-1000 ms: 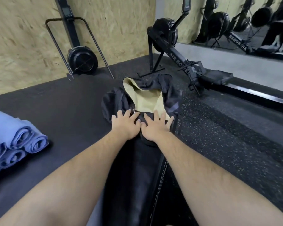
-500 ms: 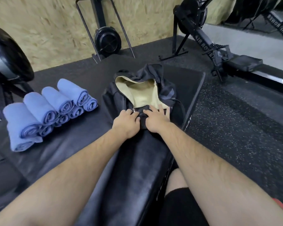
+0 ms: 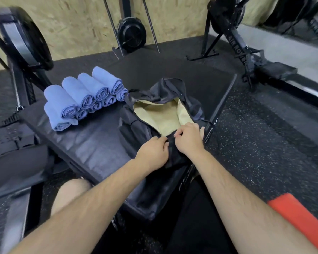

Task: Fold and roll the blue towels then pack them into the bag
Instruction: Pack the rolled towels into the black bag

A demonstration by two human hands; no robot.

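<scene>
A black bag [image 3: 141, 125] with a beige lining lies open on a black padded bench [image 3: 92, 143]. My left hand [image 3: 152, 153] grips the black fabric at the near end of the opening, fingers curled. Beside it, my right hand [image 3: 188, 139] pinches the near right edge of the opening. Several rolled blue towels [image 3: 81, 98] are stacked in two layers on the bench, left of the bag and apart from both hands. The beige lining shows nothing lying in the bag.
Rowing machines stand around: one flywheel [image 3: 24, 39] at the far left, another [image 3: 131, 34] against the wooden wall, a third [image 3: 246, 50] to the right. Speckled rubber floor [image 3: 264, 140] lies right of the bench. A red pad [image 3: 297, 220] sits by my right forearm.
The view swung left and down, bringing the towel stack into full sight. Both hands went from lying flat at the bag's near end to curling onto its fabric.
</scene>
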